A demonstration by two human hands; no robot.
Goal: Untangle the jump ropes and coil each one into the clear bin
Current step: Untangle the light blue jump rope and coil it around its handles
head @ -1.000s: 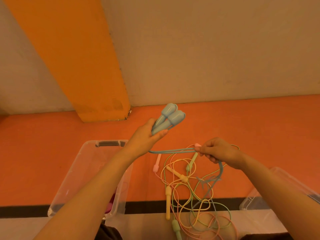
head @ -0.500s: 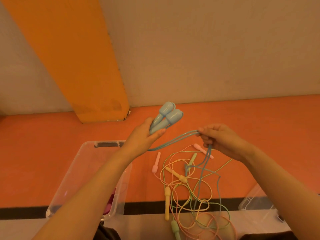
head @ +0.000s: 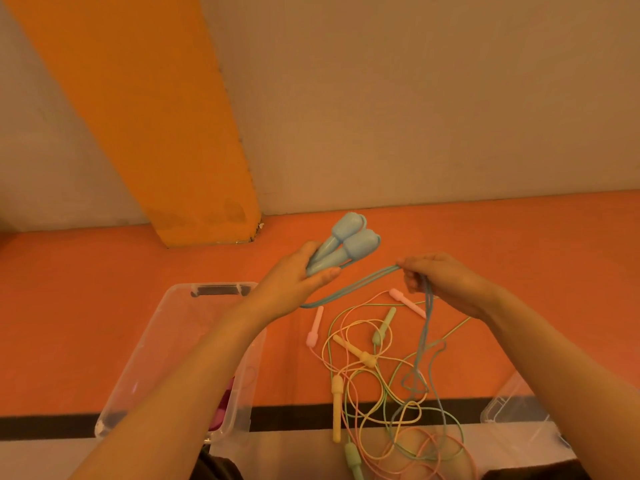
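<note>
Left hand (head: pixel 294 289) at frame centre clasping both blue handles (head: pixel 343 247); right hand (head: pixel 440 282) pinching the blue cord (head: pixel 353 285). Best drawn hand over hand, lifting clear of the tangle (head: pixel 381 382) lower right.

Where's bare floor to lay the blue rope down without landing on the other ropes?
Bare orange floor runs along the wall behind the right hand; more lies left of the clear bin. Crowded: the tangle of pink, yellow and green ropes between the bin and a second clear container, where the blue rope also hangs down.
</note>
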